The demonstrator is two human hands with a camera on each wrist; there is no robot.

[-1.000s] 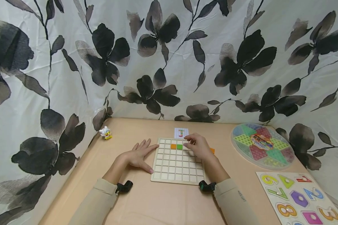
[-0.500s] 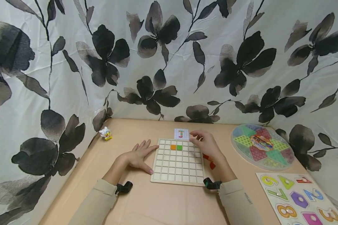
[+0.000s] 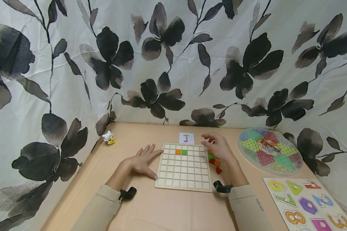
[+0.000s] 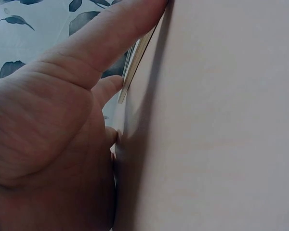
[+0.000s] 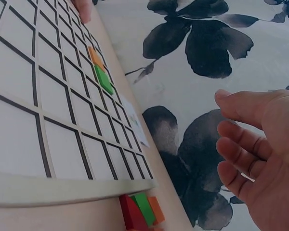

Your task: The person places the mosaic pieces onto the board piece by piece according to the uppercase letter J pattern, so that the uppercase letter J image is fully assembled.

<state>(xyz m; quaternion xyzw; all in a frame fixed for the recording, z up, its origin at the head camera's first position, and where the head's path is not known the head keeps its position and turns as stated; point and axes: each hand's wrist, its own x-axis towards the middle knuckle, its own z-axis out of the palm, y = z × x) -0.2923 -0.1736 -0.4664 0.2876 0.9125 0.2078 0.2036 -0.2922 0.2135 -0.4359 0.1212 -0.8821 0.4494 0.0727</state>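
Observation:
A pale wooden grid board (image 3: 182, 175) lies on the table, with an orange square tile (image 3: 178, 151) and a green square tile (image 3: 184, 152) side by side near its far edge. My left hand (image 3: 139, 161) is spread on the table, its thumb and index finger touching the board's left edge. Over the board's far right corner, my right hand (image 3: 219, 148) hovers with loosely bent fingers; nothing shows between them in the right wrist view. Beneath that hand, loose red, green and orange blocks (image 3: 215, 162) lie along the board's right side, partly hidden in the head view.
A small pattern card (image 3: 186, 138) lies just beyond the board. To the right are a round clear case (image 3: 270, 162) of patterned pieces and a number-and-shape sheet (image 3: 292, 198). A small toy figure (image 3: 108, 138) stands at the far left. Floral cloth (image 3: 167, 61) hangs behind.
My right hand has moved right, from beside the green tile to above the loose blocks, uncovering several of them. The left hand and the two tiles stay where they were.

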